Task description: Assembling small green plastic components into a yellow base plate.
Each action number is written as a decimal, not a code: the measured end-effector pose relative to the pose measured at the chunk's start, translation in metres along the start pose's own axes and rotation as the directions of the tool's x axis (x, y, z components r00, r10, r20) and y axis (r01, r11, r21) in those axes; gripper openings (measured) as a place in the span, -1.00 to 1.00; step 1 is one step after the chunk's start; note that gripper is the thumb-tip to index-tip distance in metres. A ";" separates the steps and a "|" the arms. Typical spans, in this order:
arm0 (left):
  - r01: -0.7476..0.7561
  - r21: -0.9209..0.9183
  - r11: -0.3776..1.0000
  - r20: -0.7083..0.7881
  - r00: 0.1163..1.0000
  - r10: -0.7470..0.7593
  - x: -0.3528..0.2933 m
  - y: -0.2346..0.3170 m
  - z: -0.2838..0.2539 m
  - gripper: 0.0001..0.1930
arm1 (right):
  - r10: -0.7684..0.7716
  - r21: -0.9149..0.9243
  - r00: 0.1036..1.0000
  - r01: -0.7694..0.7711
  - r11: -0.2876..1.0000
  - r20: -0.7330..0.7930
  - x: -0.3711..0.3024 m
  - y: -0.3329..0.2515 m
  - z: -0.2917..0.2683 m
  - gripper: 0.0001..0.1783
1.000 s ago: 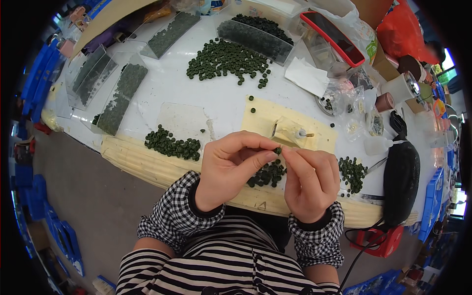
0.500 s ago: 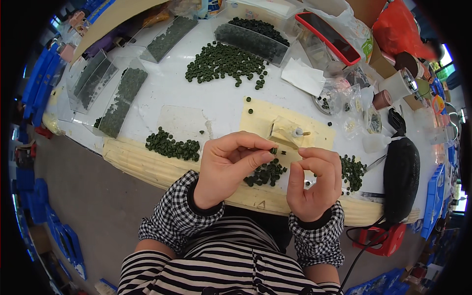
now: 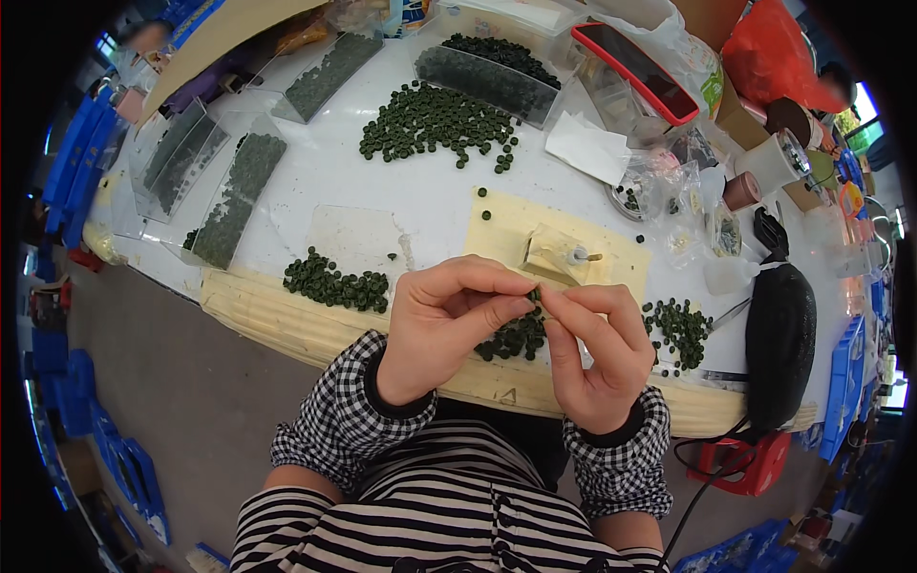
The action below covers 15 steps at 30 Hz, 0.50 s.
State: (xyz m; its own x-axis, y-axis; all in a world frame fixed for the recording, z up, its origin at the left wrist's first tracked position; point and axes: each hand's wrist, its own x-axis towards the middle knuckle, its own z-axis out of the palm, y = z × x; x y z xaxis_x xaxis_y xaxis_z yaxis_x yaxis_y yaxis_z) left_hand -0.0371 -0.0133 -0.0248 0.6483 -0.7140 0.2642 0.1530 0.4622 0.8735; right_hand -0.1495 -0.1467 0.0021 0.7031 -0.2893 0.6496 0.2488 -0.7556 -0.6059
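Over the near edge of the table, my left hand pinches a small dark green round piece between thumb and forefinger. My right hand meets it from the other side, its forefinger tip on the same piece and its thumb bent just below. The fingertips cover most of the piece. Below them lies a pile of similar dark green pieces, partly hidden by my hands. Just beyond, a cream block with a small pin-like tip rests on a yellow sheet.
More green pieces lie in piles at the left, right and far middle. Clear trays of pieces stand left and back. A red-cased phone, white paper and a black wrapped bundle line the right side.
My right hand has moved left and closed in, so its fingertips now meet the piece in my left hand. The left hand has stayed almost still.
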 end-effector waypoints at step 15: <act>0.064 -0.046 0.997 -0.052 0.996 -0.066 -0.001 0.004 0.003 -0.75 | -0.056 -0.036 0.998 0.057 0.998 0.017 0.002 0.000 0.001 -0.59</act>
State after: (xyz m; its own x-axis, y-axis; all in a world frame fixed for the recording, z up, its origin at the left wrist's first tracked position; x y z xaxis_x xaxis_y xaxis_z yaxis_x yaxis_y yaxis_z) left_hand -0.0397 -0.0126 -0.0206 0.6746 -0.7149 0.1841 0.2285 0.4394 0.8688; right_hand -0.1479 -0.1465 0.0031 0.6994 -0.2361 0.6746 0.2642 -0.7916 -0.5510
